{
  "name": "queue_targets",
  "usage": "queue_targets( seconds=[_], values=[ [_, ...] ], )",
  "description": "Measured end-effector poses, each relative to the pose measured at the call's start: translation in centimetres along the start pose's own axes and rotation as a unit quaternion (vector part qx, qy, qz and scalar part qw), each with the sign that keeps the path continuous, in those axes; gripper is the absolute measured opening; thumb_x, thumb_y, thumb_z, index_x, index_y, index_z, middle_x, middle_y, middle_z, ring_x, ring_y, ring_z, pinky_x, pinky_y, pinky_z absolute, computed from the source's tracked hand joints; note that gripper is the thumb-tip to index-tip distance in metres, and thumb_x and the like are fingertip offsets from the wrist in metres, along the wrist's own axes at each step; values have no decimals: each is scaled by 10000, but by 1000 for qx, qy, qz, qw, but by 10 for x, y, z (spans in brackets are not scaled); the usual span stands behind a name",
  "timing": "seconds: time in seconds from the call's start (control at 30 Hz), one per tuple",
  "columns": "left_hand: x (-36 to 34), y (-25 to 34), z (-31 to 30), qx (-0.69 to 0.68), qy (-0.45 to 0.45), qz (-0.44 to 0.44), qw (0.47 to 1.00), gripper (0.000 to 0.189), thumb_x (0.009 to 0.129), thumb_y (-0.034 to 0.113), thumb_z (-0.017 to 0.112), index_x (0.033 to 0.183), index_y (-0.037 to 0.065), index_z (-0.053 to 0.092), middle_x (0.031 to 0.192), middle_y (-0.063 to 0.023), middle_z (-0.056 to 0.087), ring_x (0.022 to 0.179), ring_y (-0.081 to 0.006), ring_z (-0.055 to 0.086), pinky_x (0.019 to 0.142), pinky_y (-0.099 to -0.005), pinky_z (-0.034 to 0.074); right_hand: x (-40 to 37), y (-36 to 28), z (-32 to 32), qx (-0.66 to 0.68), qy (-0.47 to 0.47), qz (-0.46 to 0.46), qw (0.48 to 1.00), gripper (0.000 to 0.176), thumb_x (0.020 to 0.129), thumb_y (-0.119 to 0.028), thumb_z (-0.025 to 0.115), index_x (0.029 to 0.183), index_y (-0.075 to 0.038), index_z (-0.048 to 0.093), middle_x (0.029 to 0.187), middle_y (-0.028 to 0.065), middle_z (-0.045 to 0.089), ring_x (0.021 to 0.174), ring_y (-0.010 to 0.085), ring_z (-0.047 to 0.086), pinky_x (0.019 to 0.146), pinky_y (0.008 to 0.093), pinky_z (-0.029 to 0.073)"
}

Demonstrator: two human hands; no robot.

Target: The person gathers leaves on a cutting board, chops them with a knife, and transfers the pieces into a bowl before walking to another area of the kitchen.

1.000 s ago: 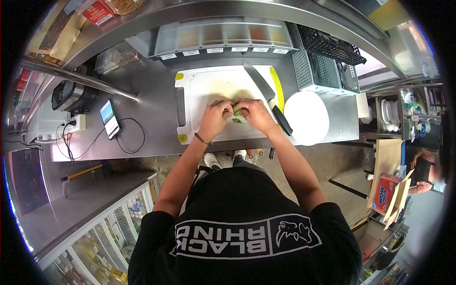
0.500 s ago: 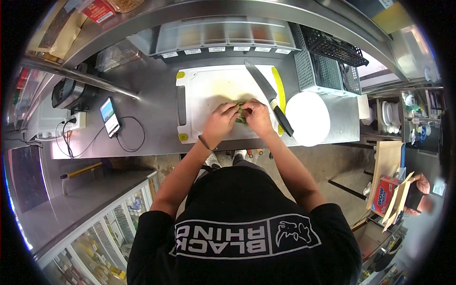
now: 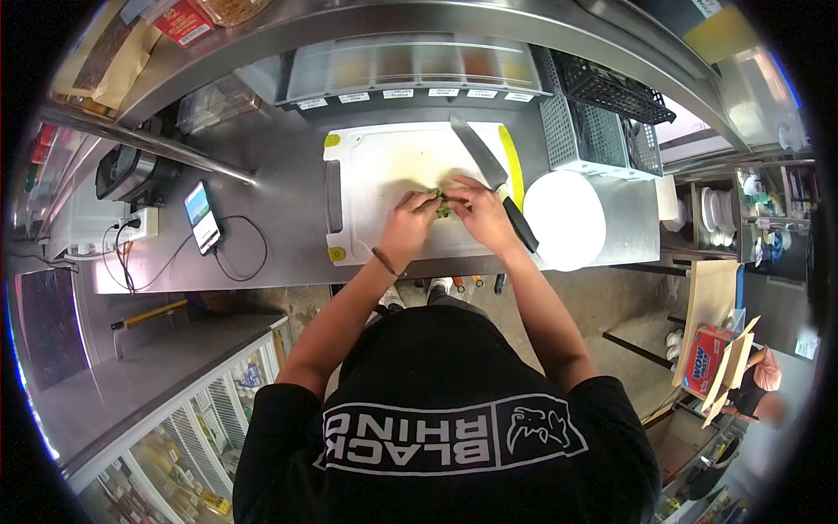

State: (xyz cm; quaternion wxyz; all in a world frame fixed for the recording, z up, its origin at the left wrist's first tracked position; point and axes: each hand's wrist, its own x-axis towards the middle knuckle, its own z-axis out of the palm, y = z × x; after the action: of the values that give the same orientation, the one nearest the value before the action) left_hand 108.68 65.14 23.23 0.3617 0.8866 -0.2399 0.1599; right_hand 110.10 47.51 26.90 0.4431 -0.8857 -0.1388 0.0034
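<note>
Greens (image 3: 443,210) between left hand (image 3: 408,225), right hand (image 3: 482,218)

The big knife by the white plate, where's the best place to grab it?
By its black handle, probably from above with the right hand: the handle slants toward the person on that side, while the blade points away.

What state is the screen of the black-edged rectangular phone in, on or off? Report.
On: the phone shows a bright blue-and-white display.
</note>
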Motion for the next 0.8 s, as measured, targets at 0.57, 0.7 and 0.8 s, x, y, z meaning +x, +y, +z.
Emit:
queue_targets(
  seconds=[0.57,0.7,0.8],
  values=[
    [-3,-5,1,-62,38,-15,997,130,786,65,687,915,49,690,1023,-103,684,936,-293,640,805,-378,528,-7,-7,33,19,112,53,992,217,778,57,610,947,-28,716,884,192,688,787,351,676,759,419,538],
    [4,-1,0,-63,29,-20,997,136,789,33,694,925,26,697,1012,-109,694,936,-298,642,814,-380,524,1,-10,10,-51,37,49,997,169,809,-14,617,940,-51,717,890,198,686,786,374,666,768,445,527],
    [9,2,-2,-64,29,-21,997,129,801,42,690,930,27,695,967,-116,697,889,-308,637,791,-383,519,-11,4,-23,-193,99,11,976,235,818,-39,616,1047,-52,667,963,196,671,861,382,647,773,456,529]
  ],
)
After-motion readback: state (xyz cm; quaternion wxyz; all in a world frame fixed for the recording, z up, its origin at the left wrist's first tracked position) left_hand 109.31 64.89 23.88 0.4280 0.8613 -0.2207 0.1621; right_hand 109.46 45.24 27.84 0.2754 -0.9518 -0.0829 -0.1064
